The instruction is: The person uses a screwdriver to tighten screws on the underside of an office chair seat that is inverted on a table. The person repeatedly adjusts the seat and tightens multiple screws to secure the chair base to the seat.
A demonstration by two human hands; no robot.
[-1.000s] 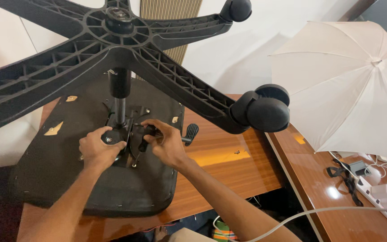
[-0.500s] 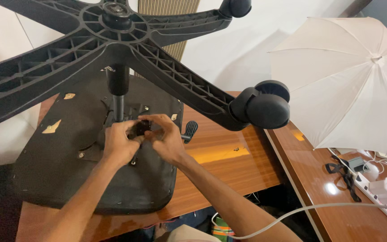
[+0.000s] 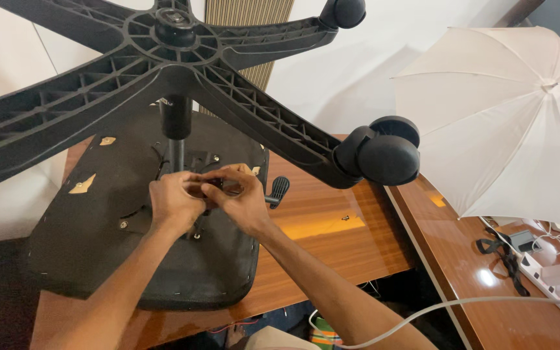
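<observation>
Chair mechanism [image 3: 221, 188] under upturned seat [image 3: 98, 246], column vertical; left hand [image 3: 175, 204] & right hand [image 3: 241, 198] both clamped on it

No screens or signs show; what comes nearest to labels are small tan, torn sticker scraps on the black underside of the upturned chair seat [image 3: 85, 220]; one tan diamond-shaped scrap [image 3: 83, 185] lies toward the seat's left edge; a smaller tan scrap [image 3: 106, 140] sits above it near the far edge; a third tan scrap [image 3: 255, 171] shows at the seat's right edge; any print on them is too small to tell.
</observation>
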